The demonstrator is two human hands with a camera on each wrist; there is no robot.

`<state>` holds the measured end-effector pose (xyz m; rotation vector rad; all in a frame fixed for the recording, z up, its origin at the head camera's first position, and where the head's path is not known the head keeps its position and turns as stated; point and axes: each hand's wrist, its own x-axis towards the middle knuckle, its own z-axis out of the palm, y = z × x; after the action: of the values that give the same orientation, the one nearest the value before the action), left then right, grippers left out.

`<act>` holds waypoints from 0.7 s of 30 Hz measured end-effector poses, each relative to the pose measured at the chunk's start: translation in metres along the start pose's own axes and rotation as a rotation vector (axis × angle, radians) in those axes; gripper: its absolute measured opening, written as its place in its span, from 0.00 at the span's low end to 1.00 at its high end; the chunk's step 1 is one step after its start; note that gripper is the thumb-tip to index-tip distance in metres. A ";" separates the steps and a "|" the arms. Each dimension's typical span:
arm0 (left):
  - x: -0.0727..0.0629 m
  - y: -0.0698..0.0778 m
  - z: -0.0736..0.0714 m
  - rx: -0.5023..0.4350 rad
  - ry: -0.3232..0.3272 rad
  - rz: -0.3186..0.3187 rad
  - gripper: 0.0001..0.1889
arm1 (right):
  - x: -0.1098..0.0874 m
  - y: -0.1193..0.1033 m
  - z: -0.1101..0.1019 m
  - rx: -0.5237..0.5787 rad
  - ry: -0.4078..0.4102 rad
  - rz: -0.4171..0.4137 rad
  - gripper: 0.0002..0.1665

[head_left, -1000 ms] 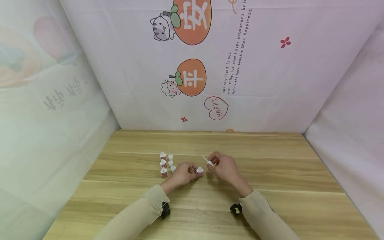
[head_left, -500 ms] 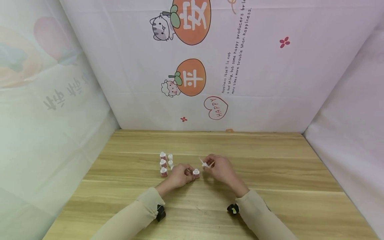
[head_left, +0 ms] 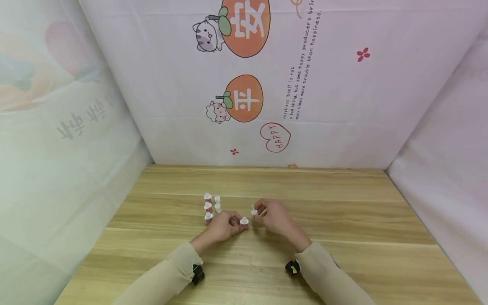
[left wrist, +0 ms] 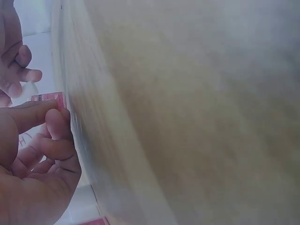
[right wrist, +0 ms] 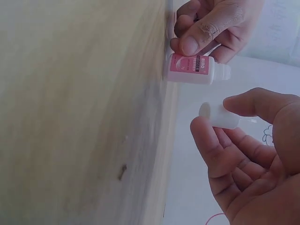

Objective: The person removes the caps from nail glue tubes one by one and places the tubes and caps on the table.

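Note:
In the head view my left hand [head_left: 223,224] holds a small white bottle [head_left: 244,223] with a pink label, upright on the wooden table. Thumb and fingers pinch its label in the right wrist view, where the bottle [right wrist: 190,68] shows a bare white neck. My right hand [head_left: 276,218] pinches a small white cap [head_left: 254,212] with a thin stem pointing up. Seen from the right wrist, the cap [right wrist: 219,115] has its wide end facing the table, apart from the bottle. Part of the right hand [left wrist: 14,65] appears beyond the bottle in the left wrist view.
Three similar bottles [head_left: 208,208] stand in a column left of my left hand. Beside them are small white caps [head_left: 217,203], partly hidden by that hand. The wooden table [head_left: 343,220] meets printed white cloth walls [head_left: 324,144] at the back and sides.
My left hand has slid the bottle left and slightly closer to me. The right hand has followed leftward, and the cap's stem has turned from slanting to nearly upright.

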<state>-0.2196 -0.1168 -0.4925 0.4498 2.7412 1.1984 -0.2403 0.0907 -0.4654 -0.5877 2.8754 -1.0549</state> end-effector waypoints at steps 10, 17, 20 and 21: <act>-0.012 -0.009 -0.006 -0.003 -0.001 -0.011 0.07 | -0.001 -0.006 0.007 -0.040 -0.023 -0.075 0.09; -0.019 -0.015 -0.009 -0.033 0.019 0.006 0.07 | 0.002 -0.012 0.014 -0.063 -0.048 -0.129 0.09; -0.021 -0.015 -0.011 -0.018 0.028 0.008 0.07 | 0.003 -0.015 0.018 -0.070 -0.059 -0.144 0.09; -0.022 -0.015 -0.012 -0.007 0.031 0.010 0.07 | 0.003 -0.016 0.019 -0.070 -0.062 -0.147 0.09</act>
<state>-0.2045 -0.1416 -0.4961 0.4481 2.7624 1.2271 -0.2352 0.0668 -0.4699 -0.8317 2.8619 -0.9364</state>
